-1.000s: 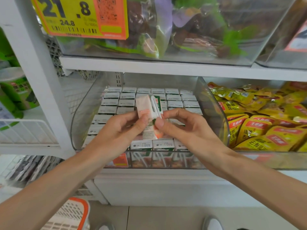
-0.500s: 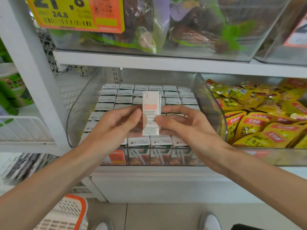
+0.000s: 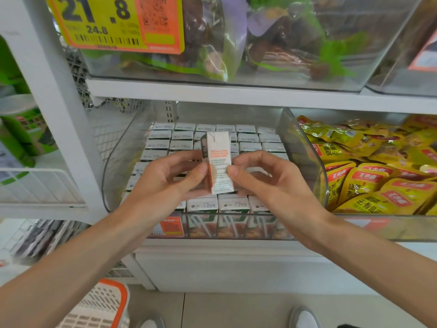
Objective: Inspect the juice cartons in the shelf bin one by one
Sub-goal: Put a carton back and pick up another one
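A small white and orange juice carton [image 3: 219, 159] stands upright above the clear shelf bin [image 3: 305, 150], its printed side facing me. My left hand [image 3: 165, 183] pinches its lower left edge with thumb and fingers. My right hand [image 3: 267, 181] pinches its lower right edge the same way. Below, several rows of like cartons [image 3: 250, 138] fill the bin, tops up; the hands hide the middle rows.
Yellow snack pouches [image 3: 369, 174] fill the bin to the right. A clear bin of bagged goods with a yellow price tag [image 3: 113, 22] sits on the shelf above. A white and orange basket [image 3: 101, 306] stands on the floor at lower left. Green tubs [image 3: 23, 129] are at far left.
The carton has been turned from tilted with its straw side showing to upright with its text side toward me. Both hands stay on it, and the view has shifted a little.
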`<state>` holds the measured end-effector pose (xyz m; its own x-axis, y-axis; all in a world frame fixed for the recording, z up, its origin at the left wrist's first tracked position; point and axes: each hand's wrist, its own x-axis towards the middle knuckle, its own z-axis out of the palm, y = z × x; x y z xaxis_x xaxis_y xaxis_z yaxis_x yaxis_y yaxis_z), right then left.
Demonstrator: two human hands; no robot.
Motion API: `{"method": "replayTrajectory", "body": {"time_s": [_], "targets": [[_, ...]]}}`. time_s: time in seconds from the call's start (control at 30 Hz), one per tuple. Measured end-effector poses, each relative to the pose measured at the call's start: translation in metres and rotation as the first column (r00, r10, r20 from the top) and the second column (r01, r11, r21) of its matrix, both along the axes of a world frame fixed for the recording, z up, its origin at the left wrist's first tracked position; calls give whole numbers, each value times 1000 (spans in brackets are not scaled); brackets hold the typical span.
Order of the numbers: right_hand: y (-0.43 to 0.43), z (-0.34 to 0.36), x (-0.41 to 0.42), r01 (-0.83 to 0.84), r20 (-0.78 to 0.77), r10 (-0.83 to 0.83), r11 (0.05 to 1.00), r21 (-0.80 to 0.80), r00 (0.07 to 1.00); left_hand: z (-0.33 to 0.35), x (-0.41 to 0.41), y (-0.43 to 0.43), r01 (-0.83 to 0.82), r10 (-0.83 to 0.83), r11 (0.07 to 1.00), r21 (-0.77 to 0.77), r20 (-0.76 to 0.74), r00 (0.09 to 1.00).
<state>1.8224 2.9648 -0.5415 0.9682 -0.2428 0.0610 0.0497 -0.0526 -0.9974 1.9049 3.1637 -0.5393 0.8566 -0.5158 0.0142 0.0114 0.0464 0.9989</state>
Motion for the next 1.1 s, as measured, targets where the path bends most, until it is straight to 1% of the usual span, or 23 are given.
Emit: {"method": "replayTrajectory", "body": {"time_s": [0.1, 0.2, 0.27, 0.37, 0.43, 0.53, 0.9, 1.1], "targets": [[-1, -2, 1, 19, 26, -18, 1000, -13, 999, 1, 0, 1, -34, 34, 999, 13, -9, 999], [0, 1, 2, 0, -1, 0, 1000, 17, 1000, 1, 0, 0, -33, 34, 999, 13, -44, 998], [1, 3, 0, -18, -18, 18, 1000, -6, 1000, 2, -1, 0, -17, 17, 1000, 14, -50, 999], [1, 3, 0, -17, -34, 18, 1000, 11, 999, 2, -2, 0, -3, 4, 1000, 27, -15, 1000], [0, 3, 1, -8, -53, 11, 999, 54, 999, 1, -1, 1, -12, 12, 1000, 9, 0, 1000], [-1, 3, 3, 0, -76, 5, 998, 67, 997, 0, -1, 2, -12, 12, 1000, -15, 16, 1000], [0, 5, 3, -16, -85, 23, 996, 85, 996, -1, 1, 2, 13, -12, 1000, -26, 49, 999], [0, 6, 0, -36, -55, 46, 984, 173, 997, -3, 3, 2, 11, -8, 999, -33, 103, 995]]}}
